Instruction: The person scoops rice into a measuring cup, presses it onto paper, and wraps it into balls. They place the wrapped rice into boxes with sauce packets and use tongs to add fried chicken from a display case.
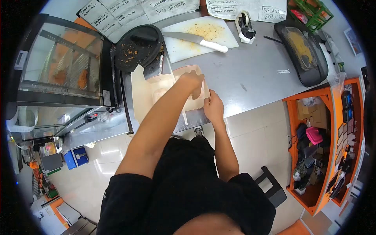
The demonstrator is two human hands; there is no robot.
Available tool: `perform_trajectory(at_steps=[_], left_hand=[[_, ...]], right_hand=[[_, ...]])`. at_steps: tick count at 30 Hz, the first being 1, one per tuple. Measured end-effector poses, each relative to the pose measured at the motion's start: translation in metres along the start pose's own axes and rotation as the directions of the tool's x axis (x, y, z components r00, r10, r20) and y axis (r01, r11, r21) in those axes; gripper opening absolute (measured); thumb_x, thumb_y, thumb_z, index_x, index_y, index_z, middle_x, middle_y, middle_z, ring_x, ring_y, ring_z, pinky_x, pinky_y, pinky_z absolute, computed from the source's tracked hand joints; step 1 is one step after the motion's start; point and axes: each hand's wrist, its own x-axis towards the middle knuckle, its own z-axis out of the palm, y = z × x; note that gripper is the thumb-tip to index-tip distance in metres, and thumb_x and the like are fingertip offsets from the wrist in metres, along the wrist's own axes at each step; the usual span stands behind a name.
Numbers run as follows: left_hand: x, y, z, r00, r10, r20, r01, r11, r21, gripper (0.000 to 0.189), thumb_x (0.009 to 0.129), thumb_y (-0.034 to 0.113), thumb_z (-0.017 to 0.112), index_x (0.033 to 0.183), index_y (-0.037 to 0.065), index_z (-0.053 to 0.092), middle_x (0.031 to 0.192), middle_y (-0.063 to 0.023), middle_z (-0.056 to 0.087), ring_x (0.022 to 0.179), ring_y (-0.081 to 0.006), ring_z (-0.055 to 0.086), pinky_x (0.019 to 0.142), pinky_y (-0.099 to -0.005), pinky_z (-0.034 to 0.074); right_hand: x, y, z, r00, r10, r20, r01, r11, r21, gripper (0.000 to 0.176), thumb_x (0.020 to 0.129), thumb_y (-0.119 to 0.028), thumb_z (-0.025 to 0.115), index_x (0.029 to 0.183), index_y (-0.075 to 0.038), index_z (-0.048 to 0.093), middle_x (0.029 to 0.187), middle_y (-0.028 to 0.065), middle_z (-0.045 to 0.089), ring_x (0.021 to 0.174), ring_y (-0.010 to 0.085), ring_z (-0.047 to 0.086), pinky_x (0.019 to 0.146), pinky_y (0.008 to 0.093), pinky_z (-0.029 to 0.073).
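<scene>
Two open cardboard food boxes sit side by side near the table's front edge: a left box (pixel 159 87) with its lid flap (pixel 141 94) folded out, and a right box (pixel 191 103). My left hand (pixel 192 83) reaches across into the right box, its fingers bent downward. Whatever those fingers hold, if anything, is hidden; a pale strip shows beside them. At the right box's right wall, my right hand (pixel 214 106) grips the edge with the thumb up. My left forearm covers part of both boxes.
Behind the boxes lie a white cutting board (pixel 176 54) with crumbs, a knife (pixel 213 45) and a black round stone plate (pixel 135 56). A tape dispenser (pixel 246 26) and black tray (pixel 317 74) stand rightward. A glass display case (pixel 62 64) is at left, an orange shelf (pixel 328 156) at right.
</scene>
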Motion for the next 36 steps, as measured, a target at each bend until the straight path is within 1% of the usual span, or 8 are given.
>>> perform_trajectory(at_steps=[17,22,25,26,27,29,33,36], left_hand=[[-0.021,-0.020,0.026,0.974,0.018,-0.226,-0.033,0.998,-0.061,0.068,0.077,0.015,0.081,0.139,0.010,0.054,0.130,-0.0183,0.060,0.116,-0.0352,0.065,0.087,-0.0463,0.057],[-0.082,-0.028,0.012,0.892,0.188,-0.412,-0.255,0.960,-0.114,0.048,0.084,0.024,0.073,0.127,0.007,0.063,0.125,-0.0169,0.064,0.111,-0.0338,0.068,0.089,-0.0459,0.057],[-0.127,-0.037,0.033,0.566,0.156,-0.809,-0.634,0.709,-0.307,0.046,0.079,0.018,0.073,0.122,0.005,0.065,0.122,-0.0210,0.067,0.111,-0.0361,0.066,0.094,-0.0453,0.054],[-0.157,-0.044,0.044,0.484,0.099,-0.869,-0.748,0.562,-0.353,0.040,0.080,0.012,0.071,0.118,0.005,0.065,0.118,-0.0182,0.068,0.110,-0.0361,0.065,0.095,-0.0458,0.052],[-0.170,-0.052,0.062,0.368,0.148,-0.918,-0.830,0.498,-0.252,0.038,0.080,0.008,0.070,0.117,0.005,0.065,0.115,-0.0166,0.067,0.109,-0.0363,0.063,0.098,-0.0447,0.049],[-0.251,-0.078,0.087,0.474,0.134,-0.870,-0.867,0.241,-0.435,0.037,0.089,0.012,0.069,0.124,0.002,0.060,0.123,-0.0190,0.061,0.116,-0.0362,0.058,0.103,-0.0442,0.045],[-0.332,-0.128,0.182,0.319,0.455,-0.832,-0.907,-0.109,-0.407,0.055,0.097,0.013,0.068,0.144,-0.004,0.044,0.147,-0.0222,0.049,0.138,-0.0332,0.046,0.117,-0.0432,0.034],[-0.378,-0.167,0.262,0.424,0.543,-0.725,-0.657,-0.367,-0.659,0.050,0.108,0.038,0.048,0.140,0.001,0.055,0.144,-0.0131,0.055,0.134,-0.0220,0.049,0.112,-0.0399,0.038]], right_hand=[[-0.002,-0.019,-0.004,0.916,-0.351,-0.195,0.284,0.910,-0.303,0.042,0.078,-0.012,0.075,0.118,-0.005,0.066,0.130,0.0167,0.057,0.112,0.0386,0.056,0.086,0.0491,0.050],[0.011,-0.041,0.011,0.985,-0.074,0.153,0.158,0.725,-0.671,0.024,0.077,-0.021,0.077,0.099,-0.011,0.078,0.136,0.0154,0.060,0.124,0.0405,0.053,0.093,0.0501,0.052],[0.022,-0.002,0.026,0.992,0.081,0.093,-0.005,0.780,-0.625,0.037,0.082,-0.033,0.073,0.113,-0.013,0.074,0.122,0.0148,0.069,0.114,0.0367,0.062,0.093,0.0483,0.053],[0.025,0.021,0.033,0.908,-0.411,0.075,0.382,0.743,-0.550,0.039,0.084,-0.034,0.072,0.115,-0.010,0.072,0.120,0.0133,0.071,0.103,0.0327,0.068,0.091,0.0457,0.054],[0.027,0.025,0.029,0.881,-0.433,0.189,0.464,0.720,-0.515,0.036,0.083,-0.035,0.072,0.108,-0.009,0.074,0.115,0.0141,0.073,0.096,0.0325,0.070,0.087,0.0453,0.054],[0.051,0.037,0.022,0.914,-0.025,0.405,0.326,0.640,-0.696,0.023,0.080,-0.026,0.072,0.086,-0.004,0.072,0.091,0.0199,0.070,0.094,0.0391,0.065,0.081,0.0491,0.051],[0.034,0.030,-0.008,0.881,-0.472,-0.003,0.384,0.721,-0.577,0.024,0.085,-0.017,0.065,0.097,0.003,0.072,0.102,0.0241,0.069,0.101,0.0429,0.064,0.088,0.0500,0.049],[-0.012,-0.052,-0.017,0.899,-0.362,-0.246,0.199,0.839,-0.507,0.029,0.095,-0.021,0.062,0.108,0.003,0.071,0.107,0.0205,0.070,0.102,0.0348,0.065,0.088,0.0447,0.051]])
